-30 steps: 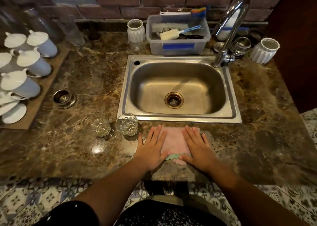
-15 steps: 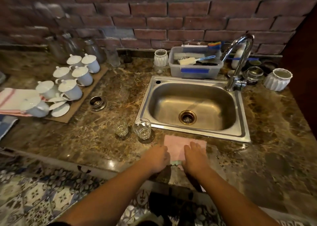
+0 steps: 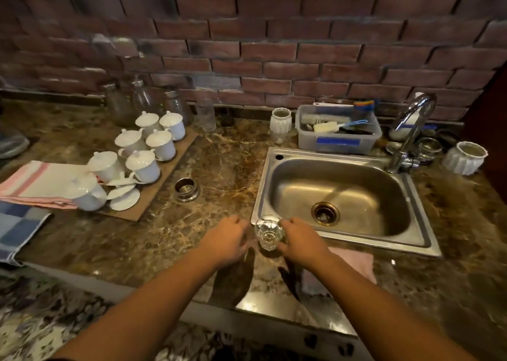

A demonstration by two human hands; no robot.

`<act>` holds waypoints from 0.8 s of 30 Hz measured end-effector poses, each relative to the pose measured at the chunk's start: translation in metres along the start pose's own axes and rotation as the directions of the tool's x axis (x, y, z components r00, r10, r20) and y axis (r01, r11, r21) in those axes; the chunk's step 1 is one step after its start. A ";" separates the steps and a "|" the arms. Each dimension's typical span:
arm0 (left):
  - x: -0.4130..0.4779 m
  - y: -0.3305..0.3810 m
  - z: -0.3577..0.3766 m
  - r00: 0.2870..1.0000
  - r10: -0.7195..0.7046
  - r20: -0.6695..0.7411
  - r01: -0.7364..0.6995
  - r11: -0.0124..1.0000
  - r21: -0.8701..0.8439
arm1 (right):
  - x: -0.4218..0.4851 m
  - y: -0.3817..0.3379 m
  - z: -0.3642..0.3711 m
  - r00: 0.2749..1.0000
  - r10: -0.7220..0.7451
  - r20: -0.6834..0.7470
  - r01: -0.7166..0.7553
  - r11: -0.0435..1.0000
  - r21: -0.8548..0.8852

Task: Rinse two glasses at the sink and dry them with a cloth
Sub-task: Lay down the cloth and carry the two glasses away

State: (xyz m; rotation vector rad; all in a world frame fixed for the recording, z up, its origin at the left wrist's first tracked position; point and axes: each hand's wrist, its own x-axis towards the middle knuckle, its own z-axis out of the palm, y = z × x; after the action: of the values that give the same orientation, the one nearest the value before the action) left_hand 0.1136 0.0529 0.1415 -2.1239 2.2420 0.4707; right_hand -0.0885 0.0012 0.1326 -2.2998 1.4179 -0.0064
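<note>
The person is starting the rinsing step: the right hand (image 3: 300,241) is wrapping its fingers (image 3: 286,223) around a small clear faceted drinking glass (image 3: 269,233), held upright at the near left corner of the stainless steel sink (image 3: 422,240). The left hand (image 3: 225,237) is curling down just beside it on the brown marbled table (image 3: 219,157), and I cannot tell whether its fingers are clamping the second glass, which is hidden. Next, I judge, the glass needs carrying under the curved chrome tap (image 3: 411,130), which is showing no water; the folded pink cloth (image 3: 354,263) is lying on the table in front of the sink, beneath the right forearm, for drying.
</note>
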 end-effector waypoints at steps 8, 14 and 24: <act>0.032 -0.055 -0.002 0.985 0.049 0.163 -0.052 0.999 0.016 | 0.050 -0.057 0.017 0.982 0.156 0.102 -0.153 0.987 -0.041; 0.046 -0.061 0.011 0.973 0.111 0.201 -0.123 0.991 0.047 | 0.064 -0.061 0.029 0.960 0.251 0.120 -0.232 0.960 -0.158; 0.056 -0.061 -0.002 0.969 0.060 0.240 -0.067 0.998 0.020 | 0.061 -0.058 0.027 0.974 0.210 0.088 -0.197 0.971 -0.134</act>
State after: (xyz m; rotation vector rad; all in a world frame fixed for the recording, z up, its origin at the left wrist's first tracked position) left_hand 0.1689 -0.0038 0.1187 -1.8722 2.1721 0.6552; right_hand -0.0039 -0.0185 0.1158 -2.2048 1.6348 0.2654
